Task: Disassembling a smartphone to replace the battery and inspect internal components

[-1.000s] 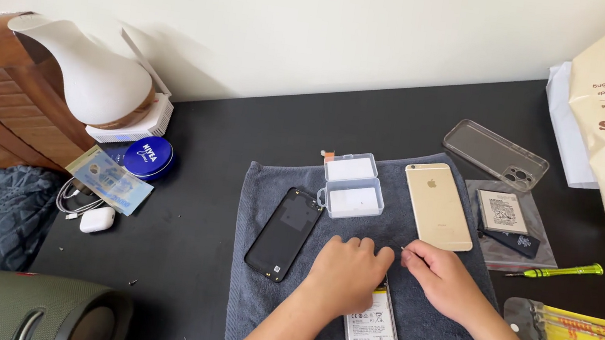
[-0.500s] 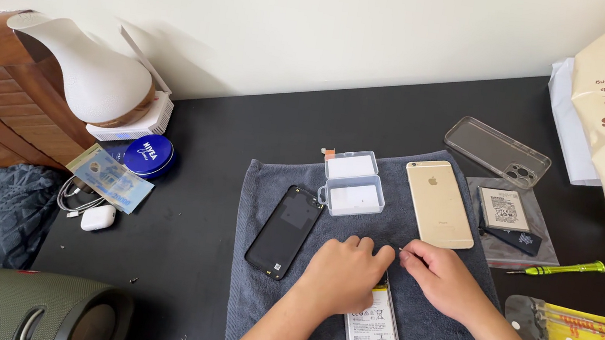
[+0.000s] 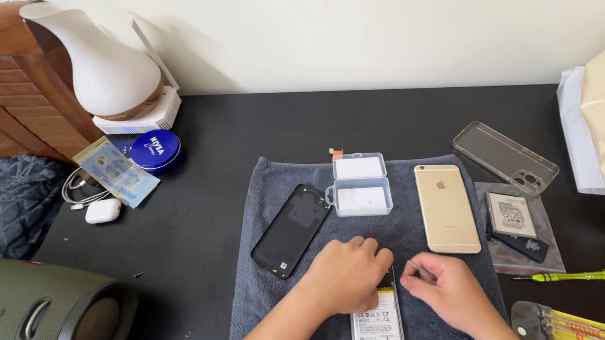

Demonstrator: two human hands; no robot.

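Pressing the opened black phone with its white-and-yellow battery (image 3: 380,330) flat on the grey towel (image 3: 259,265), low centre of frame, the left hand (image 3: 343,277) should steady it while the right hand (image 3: 450,291), grip pinched narrow on a thin metal tool (image 3: 417,267), works gently.

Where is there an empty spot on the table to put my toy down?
Bare black table lies between the blue tin and the grey towel. The towel is crowded: the black back cover, clear box, gold phone and both hands.

gold phone (image 3: 446,208), clear case (image 3: 505,157), green speaker (image 3: 12,302), blue tin (image 3: 155,150)
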